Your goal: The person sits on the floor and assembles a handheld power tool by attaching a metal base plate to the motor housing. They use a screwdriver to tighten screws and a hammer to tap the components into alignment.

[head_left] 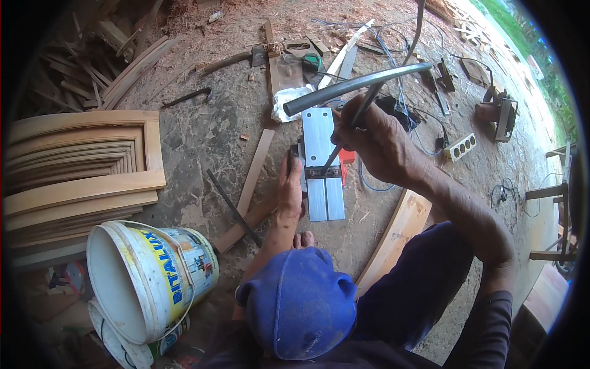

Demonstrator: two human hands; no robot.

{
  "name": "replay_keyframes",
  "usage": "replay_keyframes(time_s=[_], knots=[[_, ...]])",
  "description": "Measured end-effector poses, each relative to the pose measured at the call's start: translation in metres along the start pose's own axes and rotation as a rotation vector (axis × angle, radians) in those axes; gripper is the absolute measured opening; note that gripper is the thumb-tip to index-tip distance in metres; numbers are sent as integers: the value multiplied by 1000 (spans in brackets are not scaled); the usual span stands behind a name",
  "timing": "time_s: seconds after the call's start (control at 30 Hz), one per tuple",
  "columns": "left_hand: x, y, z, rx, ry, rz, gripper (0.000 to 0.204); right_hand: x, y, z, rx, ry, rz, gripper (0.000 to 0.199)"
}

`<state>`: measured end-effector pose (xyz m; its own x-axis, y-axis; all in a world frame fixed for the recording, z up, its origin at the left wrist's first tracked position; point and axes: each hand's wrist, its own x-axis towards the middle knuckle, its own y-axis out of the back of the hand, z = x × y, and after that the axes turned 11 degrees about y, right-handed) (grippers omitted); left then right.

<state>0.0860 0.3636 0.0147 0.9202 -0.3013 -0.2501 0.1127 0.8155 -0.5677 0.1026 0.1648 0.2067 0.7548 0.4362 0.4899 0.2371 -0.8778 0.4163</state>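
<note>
Fingers of the right hand (384, 135) wrap one dark rod-shaped wrench (372, 94), its tip at the cutter block (314, 173) of one upturned electric planer (318, 135), side-gripped by the left hand (291, 186). Likely step: adjusting the cutter; next calls for a well-seated tip. Beyond: one power strip (460, 148), two buckets (200, 246).

White bucket (144, 289), left side: large blue capitals (166, 267) readable on yellow label (149, 238). Smaller print (200, 264) next to it, too small to read.
</note>
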Motion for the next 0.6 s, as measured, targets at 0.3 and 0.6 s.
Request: replay_keyframes(time_s=[0.3, 0.6], knots=[[3, 7, 2, 12, -13, 81, 46, 21, 0, 6, -113, 193, -186, 18], [0, 18, -19, 16, 44, 139, 49, 11, -1, 13, -449, 84, -124, 35]])
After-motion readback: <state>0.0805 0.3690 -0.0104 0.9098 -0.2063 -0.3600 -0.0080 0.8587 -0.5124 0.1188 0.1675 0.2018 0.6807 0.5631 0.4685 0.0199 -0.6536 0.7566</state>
